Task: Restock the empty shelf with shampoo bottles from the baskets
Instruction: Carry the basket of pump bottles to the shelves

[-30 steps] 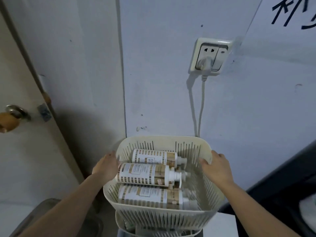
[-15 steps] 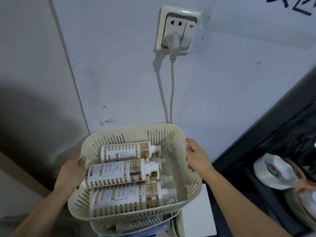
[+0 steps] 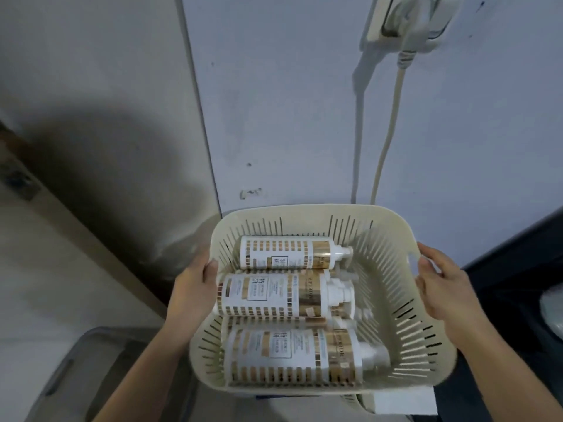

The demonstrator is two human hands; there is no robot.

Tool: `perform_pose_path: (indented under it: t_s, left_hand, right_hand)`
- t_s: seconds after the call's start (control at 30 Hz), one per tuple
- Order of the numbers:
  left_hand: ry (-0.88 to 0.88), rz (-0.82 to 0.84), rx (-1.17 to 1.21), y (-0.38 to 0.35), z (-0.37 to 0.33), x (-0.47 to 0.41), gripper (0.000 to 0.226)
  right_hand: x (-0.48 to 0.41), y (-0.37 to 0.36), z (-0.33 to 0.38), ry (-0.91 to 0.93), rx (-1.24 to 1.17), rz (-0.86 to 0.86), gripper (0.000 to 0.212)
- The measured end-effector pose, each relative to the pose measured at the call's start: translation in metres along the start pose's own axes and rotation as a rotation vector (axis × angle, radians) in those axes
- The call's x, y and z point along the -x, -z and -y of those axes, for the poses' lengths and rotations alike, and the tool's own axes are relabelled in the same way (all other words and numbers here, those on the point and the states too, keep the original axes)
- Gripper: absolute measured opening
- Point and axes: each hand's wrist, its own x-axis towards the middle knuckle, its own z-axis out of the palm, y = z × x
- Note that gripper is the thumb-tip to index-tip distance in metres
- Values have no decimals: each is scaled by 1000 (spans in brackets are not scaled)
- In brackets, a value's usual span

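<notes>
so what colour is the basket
Cream, with slotted sides, clearest in the head view: basket.

There is a single view, from a camera on the person's head, so nothing overlaps with a second view. It looks forward and steeply down, close over the two hands. The left hand (image 3: 192, 295) and right hand (image 3: 443, 289) grip opposite sides of the basket (image 3: 307, 213), which fills the lower middle of the frame. Beyond the grip rises the wall (image 3: 289, 102), near enough that the socket (image 3: 405, 22) is cut by the top edge. The wide lens bends the edges.
</notes>
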Motion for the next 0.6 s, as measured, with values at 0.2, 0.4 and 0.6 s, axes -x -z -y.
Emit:
perform_pose_path:
  t_s: [0.2,0.4,0.6]
  left_hand:
    - [-72,-11,-37,5,-19,25,33]
    - [-120,15,-71,1,-40,58,34]
    - [-185,134,-43,-26,-66,114,22]
  right_hand:
    - [25,24,-2,-6,-50,-47,29]
    - [59,73,-12,-19,-166,-117,26]
    - [106,136,-56,-82,-266,-212,31]
